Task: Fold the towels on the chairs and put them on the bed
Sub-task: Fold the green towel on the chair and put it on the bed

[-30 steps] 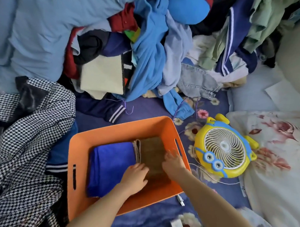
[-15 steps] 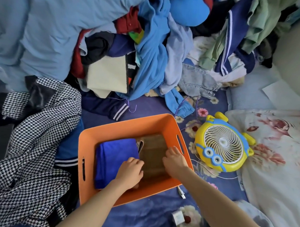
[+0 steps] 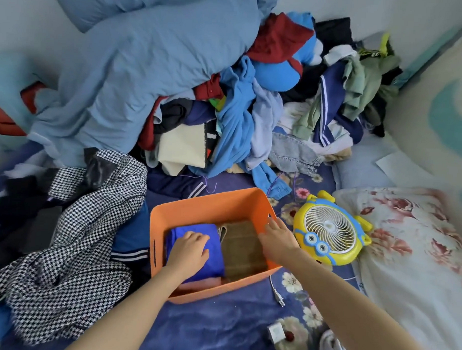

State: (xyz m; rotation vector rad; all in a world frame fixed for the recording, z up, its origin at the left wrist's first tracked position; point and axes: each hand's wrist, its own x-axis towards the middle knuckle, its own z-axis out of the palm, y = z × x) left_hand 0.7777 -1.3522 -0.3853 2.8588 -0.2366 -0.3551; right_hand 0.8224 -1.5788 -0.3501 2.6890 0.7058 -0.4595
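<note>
One orange bin (image 3: 210,203) is packed with two towels: brown towel (image 3: 241,250), plus blue towel (image 3: 216,249) pressed by relaxed left hand (image 3: 189,249); bin wall touched by flat right hand (image 3: 277,236).

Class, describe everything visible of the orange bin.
The orange bin looks plastic: rectangular, rounded corners, open top, slot handles in both end walls. It sits upright on the floral bedsheet, holding a blue towel and a brown towel side by side. The left hand rests on the blue towel; the right hand is at the bin's right wall.

One blue towel (image 3: 214,263), one brown towel (image 3: 241,251), one basket (image 3: 210,200), one fan (image 3: 330,230), two hands (image 3: 189,248) (image 3: 276,235).
</note>
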